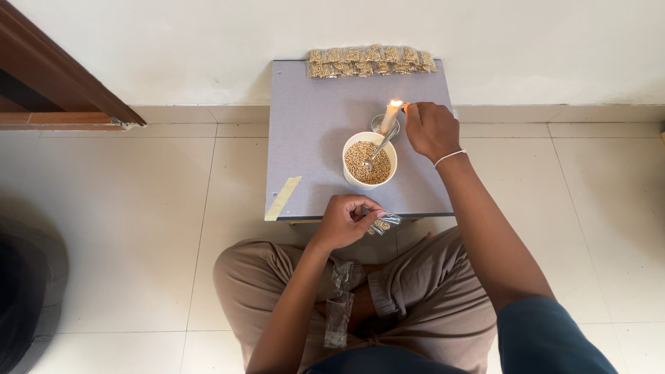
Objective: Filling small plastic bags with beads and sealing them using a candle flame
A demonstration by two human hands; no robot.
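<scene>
Grey board [312, 125] serves as a low table on the pale tiled floor [138, 208], person sitting cross-legged at its near edge. Right hand [431, 129] reaches over the far side of the board, fingers closed in a pinch at the flame of a lit candle [390, 116]; what it pinches is too small to tell. Candle stands in a small metal holder [378, 124], just behind a white bowl [369, 161] of tan grains with a metal spoon [379, 147] leaning in it. Left hand [344, 221] sits at the board's near edge, fingers curled, pinching 1 small clear packet [385, 223] with some grains in it. Row of filled packets [371, 61] lies along the far edge against the wall, well apart from both hands. Strip of yellowish tape [284, 197] on the near left corner. Strip of clear plastic [339, 305] lies in the lap on brown trousers [415, 298]. Wooden door frame [55, 83] at upper left. Bowl sits between the 2 hands.
</scene>
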